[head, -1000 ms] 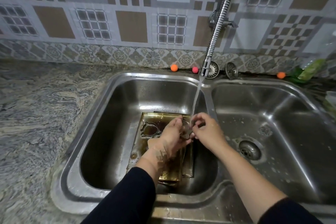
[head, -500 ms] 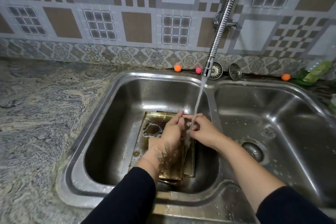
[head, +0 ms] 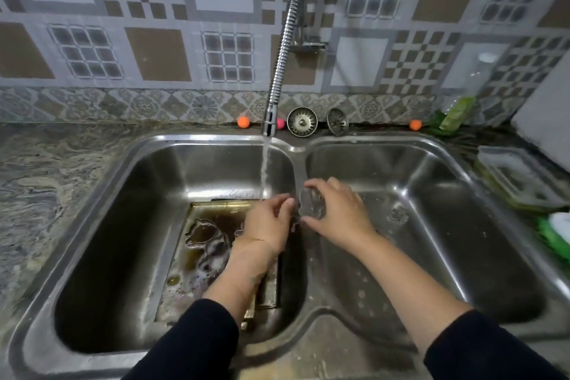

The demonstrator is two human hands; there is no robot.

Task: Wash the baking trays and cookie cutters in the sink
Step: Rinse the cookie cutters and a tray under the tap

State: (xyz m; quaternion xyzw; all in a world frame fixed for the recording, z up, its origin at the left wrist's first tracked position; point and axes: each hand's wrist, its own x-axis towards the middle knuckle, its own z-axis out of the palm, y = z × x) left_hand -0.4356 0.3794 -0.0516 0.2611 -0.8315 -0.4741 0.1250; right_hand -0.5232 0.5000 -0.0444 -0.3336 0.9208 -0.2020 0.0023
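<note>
So the right hand [head: 336,213] has a small round metal cutter [head: 311,203] pinched between thumb and fingers, sitting right over the divider [head: 297,170] between the two basins. The left hand [head: 268,225] is just beside it, fingers loosely curled and not holding anything as far as I can tell, fingertips almost touching the cutter. The stream [head: 264,170] falls just left of the cutter, onto the left hand's side.

What matters next, I reckon: the cutter has no real long axis, it's a ring with its open face turned toward the left hand, and the right basin [head: 431,194] lies straight out past the right hand.

The tray [head: 222,210] with an animal cutter [head: 205,233] lies below the left hand.

Compared to a second ago, both hands have shifted right, out from under the water, and the left has let go.
</note>
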